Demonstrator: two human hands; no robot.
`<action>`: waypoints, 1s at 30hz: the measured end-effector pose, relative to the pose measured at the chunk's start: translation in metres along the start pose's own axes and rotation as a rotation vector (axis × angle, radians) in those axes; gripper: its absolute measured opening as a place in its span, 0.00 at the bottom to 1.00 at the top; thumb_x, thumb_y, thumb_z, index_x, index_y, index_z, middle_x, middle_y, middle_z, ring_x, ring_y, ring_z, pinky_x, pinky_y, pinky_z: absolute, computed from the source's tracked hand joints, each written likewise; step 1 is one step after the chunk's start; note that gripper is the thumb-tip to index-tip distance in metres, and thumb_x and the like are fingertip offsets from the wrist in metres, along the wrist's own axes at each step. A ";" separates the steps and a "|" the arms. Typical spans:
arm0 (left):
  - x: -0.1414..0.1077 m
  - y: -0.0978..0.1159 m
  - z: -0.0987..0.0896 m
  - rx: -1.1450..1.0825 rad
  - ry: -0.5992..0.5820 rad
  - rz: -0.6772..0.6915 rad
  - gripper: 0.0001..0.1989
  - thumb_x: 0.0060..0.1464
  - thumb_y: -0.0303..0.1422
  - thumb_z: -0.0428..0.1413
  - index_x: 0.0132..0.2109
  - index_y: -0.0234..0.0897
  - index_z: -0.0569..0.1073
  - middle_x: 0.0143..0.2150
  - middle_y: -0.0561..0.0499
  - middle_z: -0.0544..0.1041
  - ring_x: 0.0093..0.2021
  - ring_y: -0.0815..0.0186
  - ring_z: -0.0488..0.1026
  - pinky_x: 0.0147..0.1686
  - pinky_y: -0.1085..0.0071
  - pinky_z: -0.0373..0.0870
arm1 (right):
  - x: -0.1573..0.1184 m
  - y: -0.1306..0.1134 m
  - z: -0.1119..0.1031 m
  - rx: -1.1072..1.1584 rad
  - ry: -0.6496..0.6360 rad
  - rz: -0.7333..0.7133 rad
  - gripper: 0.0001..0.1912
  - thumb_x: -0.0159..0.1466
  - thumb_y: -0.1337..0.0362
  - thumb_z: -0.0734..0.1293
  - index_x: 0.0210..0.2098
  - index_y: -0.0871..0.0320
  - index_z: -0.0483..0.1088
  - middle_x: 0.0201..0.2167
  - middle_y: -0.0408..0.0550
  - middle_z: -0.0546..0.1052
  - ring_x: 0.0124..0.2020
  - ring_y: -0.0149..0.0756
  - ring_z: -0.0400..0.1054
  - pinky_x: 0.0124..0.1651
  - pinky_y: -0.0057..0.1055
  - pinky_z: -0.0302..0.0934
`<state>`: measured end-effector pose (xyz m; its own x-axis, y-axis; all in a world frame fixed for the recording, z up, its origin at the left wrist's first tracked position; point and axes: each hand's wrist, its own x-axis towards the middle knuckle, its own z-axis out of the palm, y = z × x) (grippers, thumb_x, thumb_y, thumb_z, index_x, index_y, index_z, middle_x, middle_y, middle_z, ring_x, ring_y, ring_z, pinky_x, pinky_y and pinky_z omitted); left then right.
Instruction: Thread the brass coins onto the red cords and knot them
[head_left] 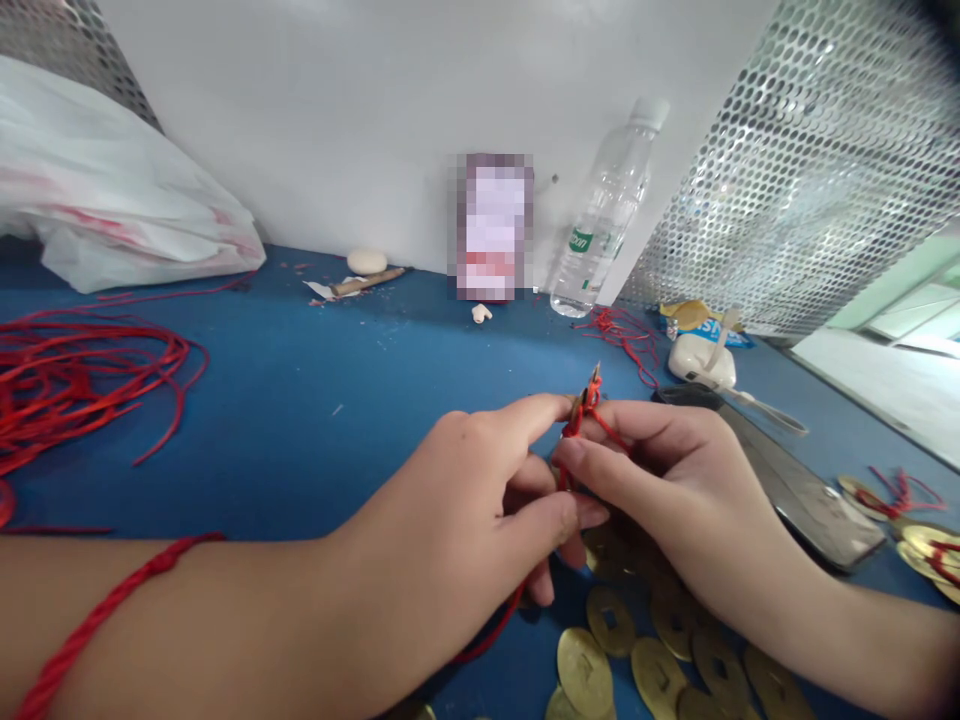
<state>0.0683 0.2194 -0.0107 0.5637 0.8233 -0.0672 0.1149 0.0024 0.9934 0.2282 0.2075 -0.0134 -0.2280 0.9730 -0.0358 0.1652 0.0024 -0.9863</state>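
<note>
Both hands meet at the middle right, just above the blue tabletop (270, 420). Between my left hand (480, 500) and my right hand (667, 460) is red cord (592, 395) wound about a dark, thin piece seen edge-on, perhaps a coin, with a pointed tip upward. My left fingers are curled and pinch it from the left. The right thumb and forefinger press on the cord from the other side. A tail of red cord (495, 640) hangs below my left hand. Several brass coins (585, 670) with square holes lie beneath my right hand.
Loose red cord (90, 370) and a white plastic bag (112, 190) lie left. A blurred phone (495, 230) and a clear bottle (607, 210) lean on the wall. An earbud (481, 314) lies before them. Rightward are a white case (701, 360), another phone (802, 480) and corded coins (934, 555).
</note>
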 end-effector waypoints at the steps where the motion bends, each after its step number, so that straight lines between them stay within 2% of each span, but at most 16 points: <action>1: 0.000 0.000 0.000 0.003 0.000 -0.009 0.13 0.52 0.33 0.55 0.46 0.41 0.75 0.24 0.54 0.77 0.19 0.67 0.72 0.20 0.76 0.65 | 0.000 0.000 0.000 -0.009 0.008 -0.011 0.18 0.60 0.52 0.68 0.20 0.56 0.67 0.16 0.45 0.71 0.18 0.32 0.65 0.21 0.29 0.58; 5: -0.002 0.002 0.001 -0.018 0.035 -0.023 0.17 0.51 0.32 0.56 0.49 0.42 0.74 0.23 0.55 0.76 0.22 0.67 0.72 0.21 0.76 0.65 | -0.001 0.002 -0.003 -0.097 0.080 -0.066 0.18 0.58 0.52 0.69 0.19 0.57 0.67 0.16 0.43 0.68 0.18 0.29 0.60 0.20 0.27 0.53; 8: -0.002 0.003 0.001 -0.060 0.061 -0.020 0.16 0.52 0.32 0.56 0.49 0.41 0.75 0.26 0.53 0.76 0.25 0.67 0.72 0.25 0.75 0.67 | -0.002 0.003 -0.005 -0.176 0.120 -0.096 0.19 0.58 0.51 0.69 0.20 0.58 0.67 0.17 0.42 0.65 0.19 0.27 0.55 0.19 0.25 0.50; 12: 0.002 -0.002 -0.002 -0.044 0.120 0.054 0.12 0.52 0.33 0.58 0.44 0.40 0.76 0.32 0.51 0.77 0.31 0.67 0.73 0.29 0.75 0.69 | -0.004 0.003 -0.005 -0.220 0.127 -0.143 0.21 0.59 0.51 0.68 0.18 0.57 0.63 0.17 0.40 0.58 0.19 0.26 0.49 0.19 0.25 0.46; 16: 0.007 -0.007 -0.007 -0.019 0.141 0.103 0.08 0.50 0.34 0.60 0.39 0.38 0.77 0.31 0.51 0.77 0.31 0.68 0.71 0.29 0.75 0.68 | -0.006 0.003 -0.003 -0.253 0.131 -0.164 0.23 0.59 0.50 0.68 0.17 0.57 0.60 0.16 0.39 0.54 0.19 0.26 0.46 0.18 0.25 0.43; 23: 0.009 -0.004 -0.011 -0.056 0.120 0.086 0.07 0.53 0.35 0.59 0.33 0.35 0.77 0.31 0.51 0.77 0.33 0.68 0.72 0.33 0.74 0.69 | -0.005 0.005 -0.003 -0.258 0.103 -0.127 0.20 0.58 0.51 0.70 0.18 0.57 0.65 0.15 0.38 0.53 0.18 0.25 0.44 0.18 0.26 0.41; 26: 0.011 -0.007 -0.013 -0.083 0.150 0.080 0.08 0.53 0.35 0.59 0.33 0.35 0.77 0.29 0.51 0.77 0.31 0.69 0.71 0.31 0.74 0.68 | -0.005 0.006 -0.004 -0.262 0.095 -0.118 0.17 0.58 0.51 0.70 0.22 0.57 0.71 0.14 0.36 0.52 0.17 0.25 0.44 0.18 0.26 0.41; 30: 0.013 -0.011 -0.015 -0.118 0.195 0.069 0.09 0.51 0.36 0.60 0.32 0.34 0.77 0.28 0.51 0.75 0.27 0.71 0.68 0.28 0.75 0.66 | -0.004 0.006 -0.004 -0.268 0.106 -0.138 0.16 0.58 0.51 0.71 0.24 0.57 0.71 0.14 0.37 0.55 0.18 0.25 0.46 0.19 0.26 0.43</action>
<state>0.0622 0.2388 -0.0213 0.3967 0.9179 0.0089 -0.0211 -0.0005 0.9998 0.2340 0.2043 -0.0187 -0.1668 0.9778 0.1266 0.3895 0.1833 -0.9026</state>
